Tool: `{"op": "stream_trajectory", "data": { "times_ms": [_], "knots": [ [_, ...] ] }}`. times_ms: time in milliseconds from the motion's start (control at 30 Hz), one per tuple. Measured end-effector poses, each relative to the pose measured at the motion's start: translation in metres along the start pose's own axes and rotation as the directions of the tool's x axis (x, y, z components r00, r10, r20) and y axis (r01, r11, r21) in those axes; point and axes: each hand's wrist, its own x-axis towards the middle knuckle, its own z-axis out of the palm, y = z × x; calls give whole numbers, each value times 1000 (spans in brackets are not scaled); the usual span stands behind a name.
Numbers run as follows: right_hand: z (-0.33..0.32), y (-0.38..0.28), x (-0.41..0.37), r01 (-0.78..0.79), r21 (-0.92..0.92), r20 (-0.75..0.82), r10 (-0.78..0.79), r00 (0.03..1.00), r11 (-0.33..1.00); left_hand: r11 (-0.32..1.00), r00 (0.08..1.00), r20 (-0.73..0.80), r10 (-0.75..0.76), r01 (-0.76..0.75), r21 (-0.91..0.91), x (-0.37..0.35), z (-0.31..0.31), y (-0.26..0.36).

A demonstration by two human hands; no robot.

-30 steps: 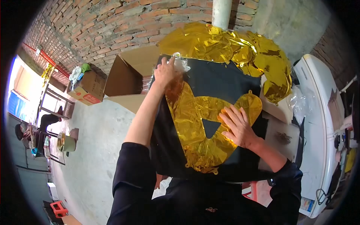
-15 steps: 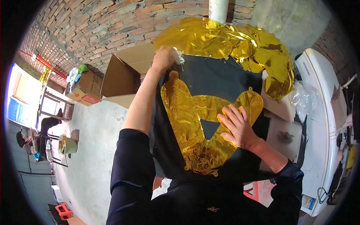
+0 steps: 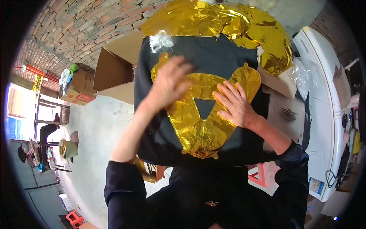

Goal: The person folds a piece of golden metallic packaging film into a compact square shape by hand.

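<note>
A flat gold foil balloon point(image 3: 204, 135) with a triangular gap lies on the black cloth-covered surface point(image 3: 225, 57). My left hand point(image 3: 171, 82), blurred by motion, is over the balloon's upper left arm, its fingers apart and nothing seen in them. My right hand point(image 3: 236, 105) rests flat with spread fingers on the balloon's right side. A small bundle of white string point(image 3: 161, 41) sits at the surface's upper left corner. Behind it, along the far edge, lies a pile of gold foil balloons point(image 3: 244, 23).
An open cardboard box point(image 3: 114, 72) stands left of the work surface, with another carton point(image 3: 80, 87) beyond it. At the right are clear plastic bags point(image 3: 303, 78) and a long white appliance point(image 3: 320, 114). A brick wall point(image 3: 87, 32) rises behind.
My left hand has let go of the white string and moved down over the balloon. My right hand stays on the balloon. The whole view has shifted, with the work surface higher in it.
</note>
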Motion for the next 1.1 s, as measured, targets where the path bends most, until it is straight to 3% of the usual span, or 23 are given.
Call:
{"op": "stream_trajectory", "data": {
  "times_ms": [133, 167, 467, 567, 733, 1100],
  "knots": [
    [0, -9, -3, 3, -30, 30, -2, 1000, 1000, 970, 979, 174, -102, 60, 235, -42, 36, 52],
    [-1, -13, -3, -5, -9, 44, 6, 999, 1000, 946, 991, 105, -78, 40, 321, -52, 48, 52],
    [-1, -6, -6, -74, -70, -86, 68, 994, 995, 945, 988, 111, -111, 70, 320, -51, 42, 56],
    [-9, -4, -7, -80, -139, -119, 64, 991, 987, 938, 991, 49, -127, 104, 330, -44, 34, 57],
    [5, 9, -19, -193, -199, -102, 175, 979, 961, 885, 967, -10, -254, 236, 402, -47, 45, 21],
    [6, 10, -23, -205, -204, -85, 191, 978, 957, 865, 961, 7, -277, 246, 436, -47, 48, 18]
  ]
}}
